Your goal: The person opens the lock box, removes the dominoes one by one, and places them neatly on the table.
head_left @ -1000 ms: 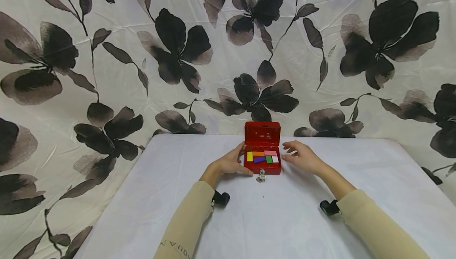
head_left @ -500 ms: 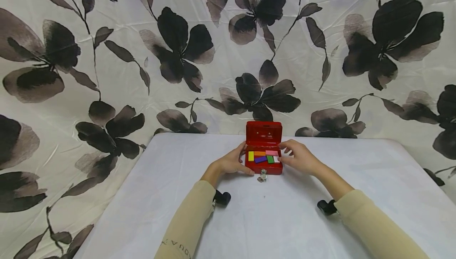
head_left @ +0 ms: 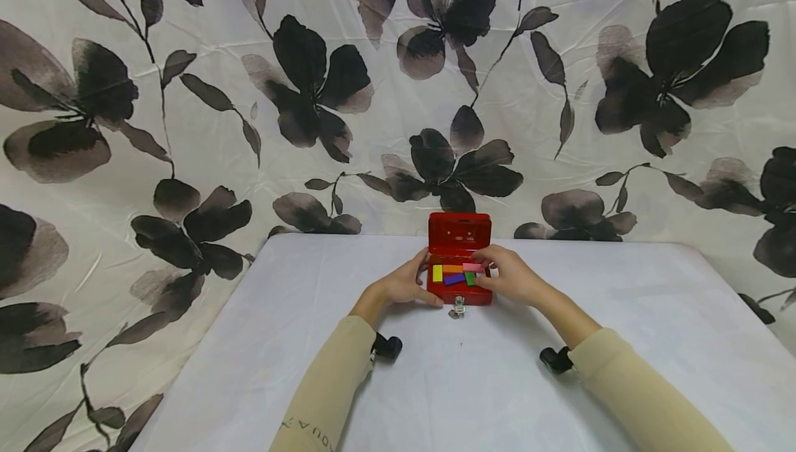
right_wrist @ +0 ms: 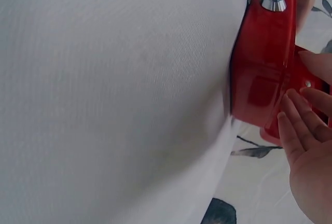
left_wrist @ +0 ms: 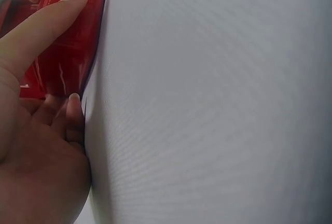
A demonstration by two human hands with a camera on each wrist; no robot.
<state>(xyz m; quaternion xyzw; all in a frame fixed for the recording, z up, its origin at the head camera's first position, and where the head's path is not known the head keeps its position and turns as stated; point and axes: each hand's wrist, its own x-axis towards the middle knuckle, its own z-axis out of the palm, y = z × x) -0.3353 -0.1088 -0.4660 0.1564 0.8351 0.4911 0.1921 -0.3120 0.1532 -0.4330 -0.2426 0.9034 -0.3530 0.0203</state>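
Observation:
A small red cash box stands with its lid up at the far side of the table. Colored blocks lie inside: yellow, orange, pink, purple and green. My left hand holds the box at its left end, thumb along the front wall, other fingers against the side. Over the box's right end reaches my right hand, thumb and forefinger spread above the blocks. Its other fingers lie beside the right wall. The thumb hides the white block area.
A lock with keys hangs at the box's front. The white-covered table extends around it. Behind rises a flower-printed cloth. Each wrist wears a black camera, one on the left and one on the right.
My right hand has moved left, from beside the box to above its right end, covering the white block. The left hand has stayed on the box.

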